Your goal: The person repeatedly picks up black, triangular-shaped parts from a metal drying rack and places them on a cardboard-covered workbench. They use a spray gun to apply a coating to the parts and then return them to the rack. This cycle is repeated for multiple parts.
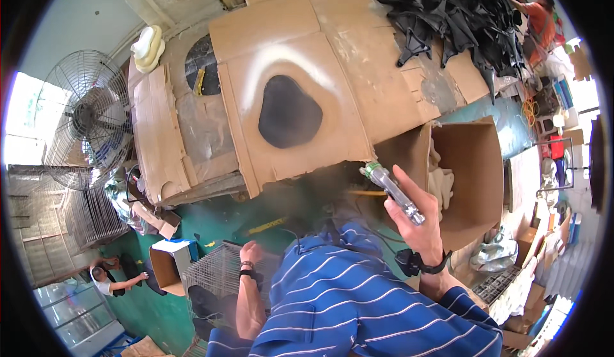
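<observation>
My right hand [419,219] is closed around a silver spray gun [398,194] with a green front end, just off the near right corner of a cardboard sheet [345,120]. On that sheet is a dark rounded-triangle shape [290,112], with a white sprayed band [281,53] curving around its far side. Whether it is a hole or a flat piece I cannot tell. Low at my left side, my left hand [251,253] is curled beside a wire cage basket [217,274]; what its fingers hold, if anything, is hidden.
A heap of black pieces [441,18] covers the table's far right. An open cardboard box [470,184] with pale pieces stands right of the spray gun. A large fan [83,117] is at left. Other people work at far right [540,27] and lower left [109,283].
</observation>
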A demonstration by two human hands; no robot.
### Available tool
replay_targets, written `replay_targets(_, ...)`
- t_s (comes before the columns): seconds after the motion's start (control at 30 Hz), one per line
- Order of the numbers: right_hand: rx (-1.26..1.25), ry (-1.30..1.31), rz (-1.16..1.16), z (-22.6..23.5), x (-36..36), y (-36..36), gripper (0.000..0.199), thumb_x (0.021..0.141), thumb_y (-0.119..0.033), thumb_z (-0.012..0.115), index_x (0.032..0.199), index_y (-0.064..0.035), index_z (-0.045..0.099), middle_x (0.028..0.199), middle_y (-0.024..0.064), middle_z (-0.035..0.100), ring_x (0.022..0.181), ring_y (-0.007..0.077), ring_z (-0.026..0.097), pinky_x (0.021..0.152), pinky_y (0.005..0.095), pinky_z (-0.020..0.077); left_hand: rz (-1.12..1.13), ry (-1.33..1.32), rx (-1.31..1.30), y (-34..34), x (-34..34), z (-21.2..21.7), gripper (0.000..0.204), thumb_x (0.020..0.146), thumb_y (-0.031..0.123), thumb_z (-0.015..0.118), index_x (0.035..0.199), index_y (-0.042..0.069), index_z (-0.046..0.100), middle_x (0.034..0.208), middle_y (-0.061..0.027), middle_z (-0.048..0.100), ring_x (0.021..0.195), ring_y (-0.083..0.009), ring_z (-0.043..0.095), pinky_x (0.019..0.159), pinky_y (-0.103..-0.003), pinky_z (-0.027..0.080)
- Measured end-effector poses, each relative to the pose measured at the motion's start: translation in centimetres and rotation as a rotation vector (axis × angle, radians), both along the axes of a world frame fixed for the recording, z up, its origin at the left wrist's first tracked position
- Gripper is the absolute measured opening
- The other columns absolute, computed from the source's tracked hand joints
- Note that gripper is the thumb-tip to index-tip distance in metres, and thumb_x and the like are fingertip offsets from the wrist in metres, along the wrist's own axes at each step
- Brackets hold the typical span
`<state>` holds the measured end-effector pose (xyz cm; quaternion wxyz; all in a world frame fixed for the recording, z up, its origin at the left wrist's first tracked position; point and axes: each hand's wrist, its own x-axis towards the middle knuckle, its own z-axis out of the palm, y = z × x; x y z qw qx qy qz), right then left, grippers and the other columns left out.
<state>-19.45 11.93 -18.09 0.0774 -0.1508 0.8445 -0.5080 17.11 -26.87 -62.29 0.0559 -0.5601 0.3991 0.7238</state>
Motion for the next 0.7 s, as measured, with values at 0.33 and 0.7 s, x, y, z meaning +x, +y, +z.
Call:
replay_targets(0.33,0.101,-0.103,0.124,1.6,1.3,2.8,0.061,0.077,0.001,0.072,0.135,0.0008,0.055,0.097,0.0226,0.069,0.083,0.0312,0.069,0.076,0.0316,0.052,-0.373,0.205,-0.068,0.0,3.8,-4.8,0.033,0.092,0.016,0.063,0.121,0.0,0.061,0.096,-0.0132,0.069,0.076,-0.0284,0.068,0.063,-0.043,0.057)
replay_targets(0.7,0.046,-0.143,0.038,0.8,1.3,3.1,0.064,0.078,0.001,0.072,0.139,-0.0013,0.053,0.091,0.0181,0.069,0.075,0.0258,0.068,0.071,0.0307,0.052,-0.283,-0.127,-0.212,1.9,-8.3,5.6,0.029,0.089,0.007,0.065,0.116,-0.002,0.062,0.086,-0.008,0.068,0.067,-0.0182,0.065,0.057,-0.032,0.054)
